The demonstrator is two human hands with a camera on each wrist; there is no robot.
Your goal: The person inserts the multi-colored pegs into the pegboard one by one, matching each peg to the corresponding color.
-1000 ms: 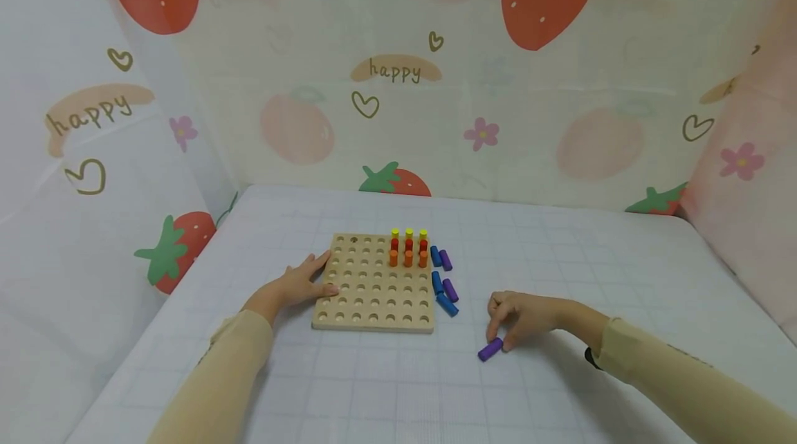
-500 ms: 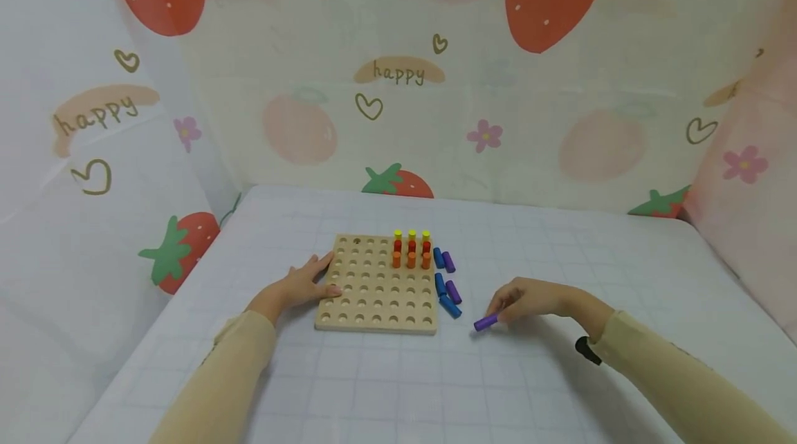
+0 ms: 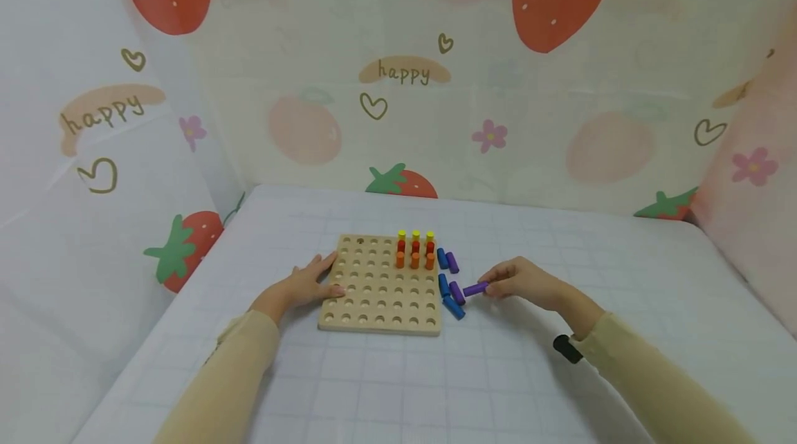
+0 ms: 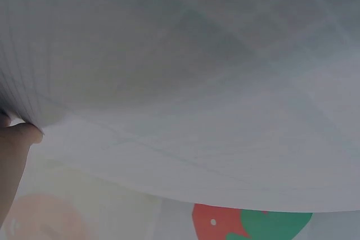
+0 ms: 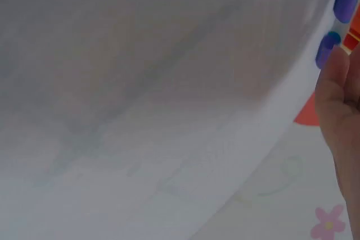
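one purple peg (image 3: 475, 290) nearer board (image 3: 373, 297) (right hand (image 3: 526, 283) pinching), three blue pegs (image 3: 454, 307)

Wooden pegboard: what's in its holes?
Three yellow pegs, three red pegs and three orange pegs, lower ends hidden. One far-row hole looks dark, contents unclear. The left hand covers part of the board.

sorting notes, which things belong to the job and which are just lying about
Likely in the job:
wooden board, touched by left hand
purple peg held by right hand
yellow pegs, red pegs, orange pegs in board
blue pegs, other purple pegs beside board

Likely background:
tablecloth, strawberry backdrop
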